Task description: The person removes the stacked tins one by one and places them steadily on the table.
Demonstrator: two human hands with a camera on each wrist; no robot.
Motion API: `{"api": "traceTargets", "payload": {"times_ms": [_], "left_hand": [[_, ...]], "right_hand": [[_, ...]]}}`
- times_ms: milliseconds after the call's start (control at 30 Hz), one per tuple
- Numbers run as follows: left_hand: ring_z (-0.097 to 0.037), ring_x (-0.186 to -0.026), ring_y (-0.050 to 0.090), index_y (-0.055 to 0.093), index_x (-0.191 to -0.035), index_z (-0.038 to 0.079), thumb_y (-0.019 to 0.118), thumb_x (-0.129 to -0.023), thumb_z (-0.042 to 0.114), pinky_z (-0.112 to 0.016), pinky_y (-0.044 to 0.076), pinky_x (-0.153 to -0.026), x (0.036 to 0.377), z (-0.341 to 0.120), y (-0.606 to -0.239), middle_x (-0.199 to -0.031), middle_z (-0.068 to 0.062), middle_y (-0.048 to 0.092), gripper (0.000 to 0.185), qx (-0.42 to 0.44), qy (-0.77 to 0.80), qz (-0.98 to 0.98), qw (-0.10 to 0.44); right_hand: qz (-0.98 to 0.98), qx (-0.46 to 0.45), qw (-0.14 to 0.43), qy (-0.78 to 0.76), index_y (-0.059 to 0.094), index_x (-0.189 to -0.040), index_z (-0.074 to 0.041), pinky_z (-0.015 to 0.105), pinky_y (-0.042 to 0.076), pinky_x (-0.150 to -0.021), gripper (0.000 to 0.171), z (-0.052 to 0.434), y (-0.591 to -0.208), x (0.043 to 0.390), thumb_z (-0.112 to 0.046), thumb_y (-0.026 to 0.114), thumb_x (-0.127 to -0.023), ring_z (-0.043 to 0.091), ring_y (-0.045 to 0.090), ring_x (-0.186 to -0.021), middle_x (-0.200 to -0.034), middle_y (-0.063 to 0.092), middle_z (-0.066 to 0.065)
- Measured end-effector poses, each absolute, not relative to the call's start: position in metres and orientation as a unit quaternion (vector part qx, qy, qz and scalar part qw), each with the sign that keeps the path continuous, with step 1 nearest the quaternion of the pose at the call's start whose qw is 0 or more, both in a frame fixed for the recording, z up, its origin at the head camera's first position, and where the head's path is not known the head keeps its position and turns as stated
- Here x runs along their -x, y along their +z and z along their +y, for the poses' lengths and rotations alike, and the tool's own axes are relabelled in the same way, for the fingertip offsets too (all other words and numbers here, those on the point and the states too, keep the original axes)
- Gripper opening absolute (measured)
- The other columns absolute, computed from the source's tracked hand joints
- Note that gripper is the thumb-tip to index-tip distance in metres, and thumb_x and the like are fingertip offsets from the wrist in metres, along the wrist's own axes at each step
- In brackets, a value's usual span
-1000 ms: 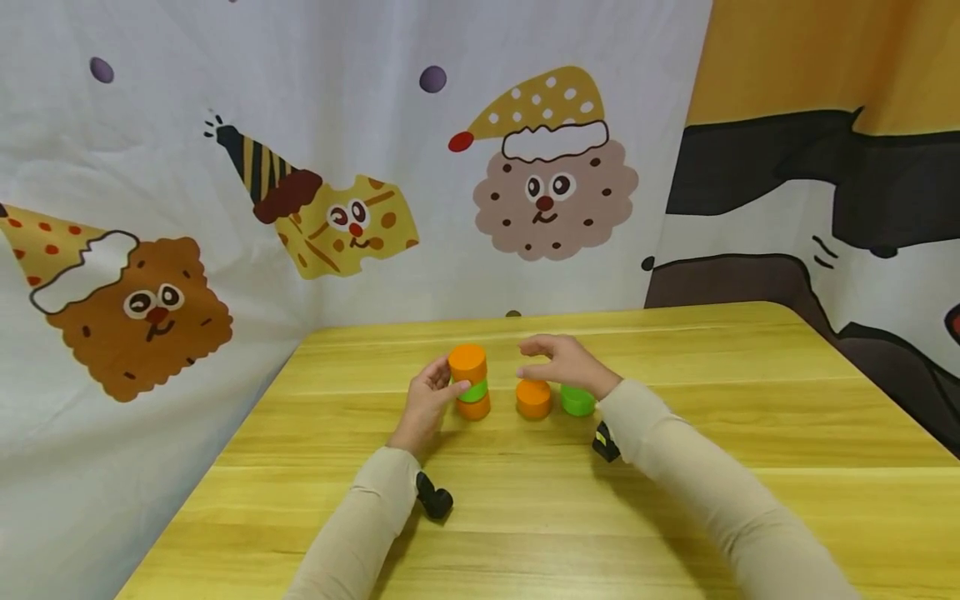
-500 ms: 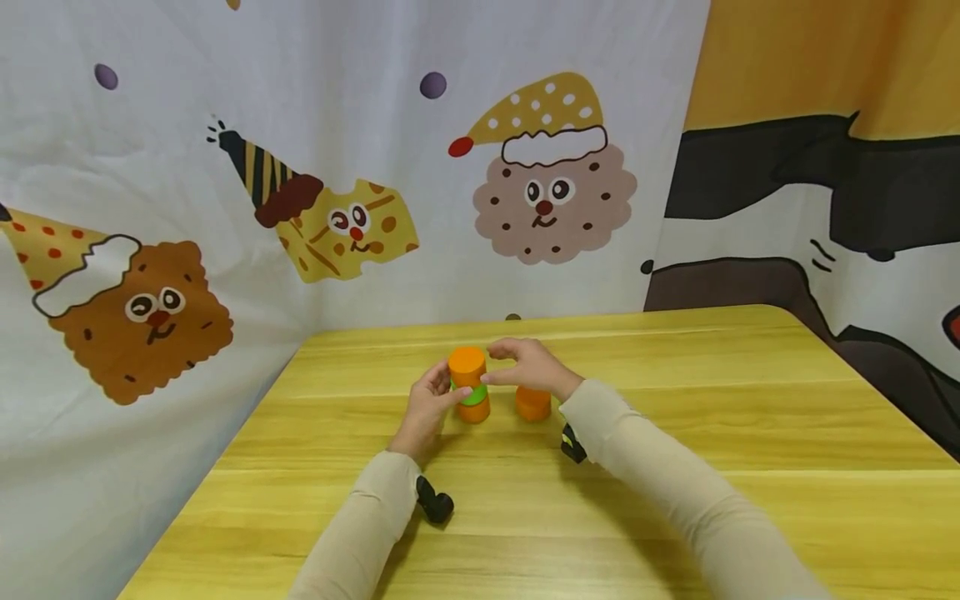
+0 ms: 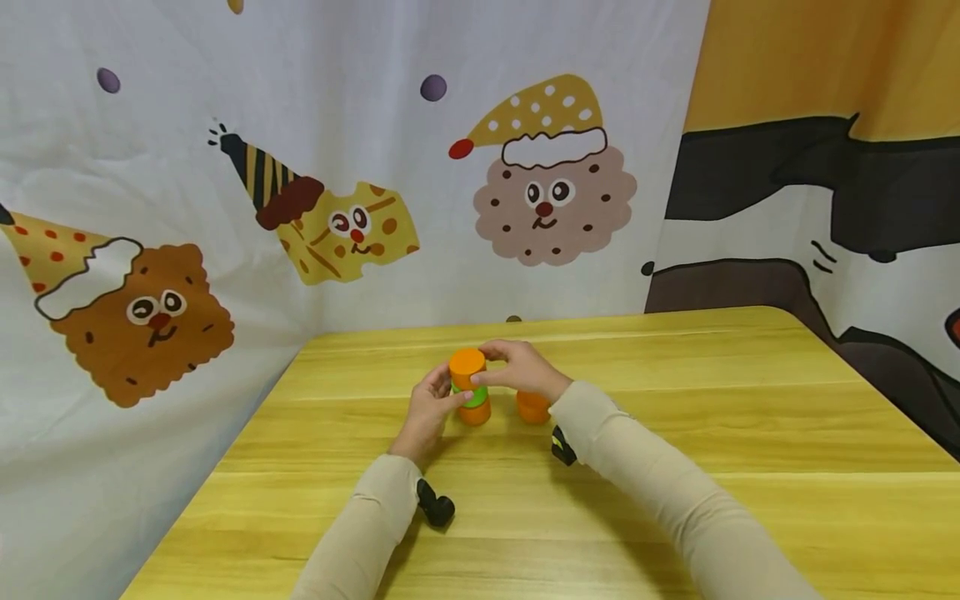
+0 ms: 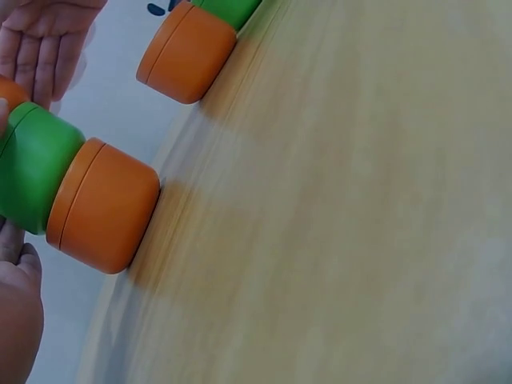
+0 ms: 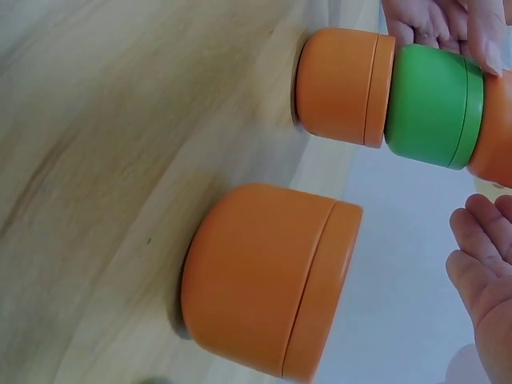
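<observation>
Orange-green-orange stack (image 3: 470, 387) of three round jars stands upright mid-tabletop (image 3: 675, 433). Left hand (image 3: 427, 410) curls its fingers against the stack's left side, at the green jar. Right hand (image 3: 521, 367) touches the top orange jar with nearly straight fingers. A single orange jar (image 3: 531, 407) stands just beside the stack.

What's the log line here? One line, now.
left hand: holds stack | right hand: open beside top orange jar | loose orange jar: on table
</observation>
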State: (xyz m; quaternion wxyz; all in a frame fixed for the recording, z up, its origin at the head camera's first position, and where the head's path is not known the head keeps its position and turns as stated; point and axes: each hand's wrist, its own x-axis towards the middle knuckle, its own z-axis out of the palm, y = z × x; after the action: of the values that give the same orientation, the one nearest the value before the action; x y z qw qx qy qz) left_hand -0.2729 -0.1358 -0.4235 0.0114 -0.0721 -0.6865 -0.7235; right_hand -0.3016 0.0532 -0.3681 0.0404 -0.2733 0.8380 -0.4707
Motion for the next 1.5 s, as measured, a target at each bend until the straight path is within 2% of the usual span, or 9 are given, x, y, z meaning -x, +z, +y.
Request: {"api": "traceTargets", "payload": {"times_ms": [333, 567, 733, 967, 1267, 1500], "left_hand": [[-0.026, -0.129, 0.041, 0.045, -0.136, 0.008, 0.068, -0.082, 0.002, -0.044, 0.031, -0.108, 0.27, -0.136, -0.422, -0.139, -0.01, 0.046, 0.059, 0.07, -0.725, -0.685, -0.012], [-0.024, -0.122, 0.047, 0.051, -0.131, 0.011, 0.069, -0.081, 0.003, -0.044, 0.036, -0.104, 0.275, -0.136, -0.429, -0.133, -0.008, 0.051, 0.054, 0.059, -0.728, -0.683, 0.0], [-0.025, -0.123, 0.047, 0.052, -0.131, 0.01, 0.07, -0.081, 0.004, -0.044, 0.036, -0.104, 0.274, -0.135, -0.429, -0.133, -0.008, 0.052, 0.054, 0.06, -0.73, -0.681, 0.003], [-0.025, -0.125, 0.044, 0.05, -0.133, 0.011, 0.069, -0.082, 0.005, -0.045, 0.033, -0.106, 0.275, -0.136, -0.431, -0.135, -0.008, 0.05, 0.054, 0.061, -0.728, -0.683, -0.007], [-0.028, -0.126, 0.043, 0.046, -0.136, 0.006, 0.067, -0.083, 0.003, -0.047, 0.034, -0.105, 0.276, -0.138, -0.429, -0.138, -0.012, 0.047, 0.057, 0.065, -0.722, -0.688, -0.02], [-0.025, -0.125, 0.045, 0.05, -0.133, 0.013, 0.071, -0.081, 0.009, -0.045, 0.034, -0.106, 0.275, -0.137, -0.431, -0.136, -0.006, 0.05, 0.056, 0.058, -0.722, -0.69, -0.007]], "right_hand": [[0.835, 0.267, 0.054, -0.477, 0.052, -0.13, -0.009, 0.049, 0.036, -0.103, 0.059, 0.049, -0.369, 0.302, -0.032, 0.073, -0.08, 0.025, 0.05, -0.121, -0.128, 0.056, 0.007], [0.831, 0.268, 0.061, -0.483, 0.051, -0.129, 0.001, 0.049, 0.037, -0.102, 0.055, 0.049, -0.341, 0.279, -0.021, 0.07, -0.083, 0.031, 0.049, -0.12, -0.127, 0.055, 0.016], [0.83, 0.279, 0.066, -0.478, 0.052, -0.128, 0.002, 0.047, 0.039, -0.101, 0.05, 0.051, -0.338, 0.277, -0.019, 0.067, -0.085, 0.031, 0.051, -0.118, -0.126, 0.056, 0.017], [0.825, 0.285, 0.059, -0.484, 0.053, -0.129, -0.006, 0.048, 0.037, -0.102, 0.053, 0.049, -0.367, 0.302, -0.026, 0.07, -0.083, 0.027, 0.051, -0.118, -0.127, 0.056, 0.011], [0.826, 0.285, 0.05, -0.484, 0.057, -0.124, -0.011, 0.044, 0.041, -0.1, 0.048, 0.049, -0.369, 0.304, -0.029, 0.071, -0.082, 0.021, 0.054, -0.113, -0.12, 0.06, 0.004], [0.824, 0.278, 0.051, -0.491, 0.058, -0.123, -0.01, 0.046, 0.038, -0.102, 0.045, 0.048, -0.371, 0.303, -0.027, 0.07, -0.083, 0.021, 0.055, -0.112, -0.119, 0.061, 0.005]]}}
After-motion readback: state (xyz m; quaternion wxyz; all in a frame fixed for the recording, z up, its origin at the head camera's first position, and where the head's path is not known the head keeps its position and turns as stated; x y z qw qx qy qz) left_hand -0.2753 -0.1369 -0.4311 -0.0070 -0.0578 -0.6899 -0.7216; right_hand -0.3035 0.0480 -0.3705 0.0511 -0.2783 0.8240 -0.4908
